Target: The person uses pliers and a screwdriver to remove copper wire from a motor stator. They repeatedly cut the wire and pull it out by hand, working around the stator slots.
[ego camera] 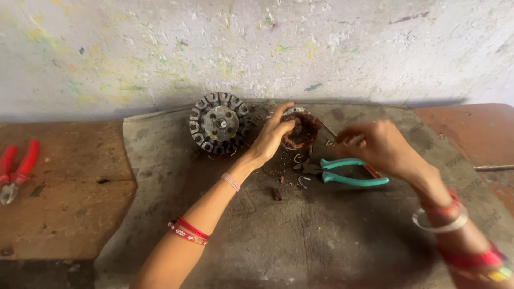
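Nearest to us, along the bottom of the frame, our two forearms with their bangles reach over a grey mat (321,241) spread on the worktop (64,208). Our left hand (272,136), at centre frame, has its fingers closed around the rim of a small motor stator (302,131) wound with copper wire. Our right hand (377,145), just right of it, pinches what looks like a thin strand of wire; the blur keeps us from telling exactly what.

We judge the stator heavy and stiff for its size, an iron core safe to grip by its outer rim, while the copper winding is soft and springy, with sharp cut ends.

Teal-handled pliers (342,171) lie just below both hands among wire scraps (301,182). A second, larger stator (219,124) rests left of centre, and red-handled pliers (16,168) lie at the far left edge. We see no containers.
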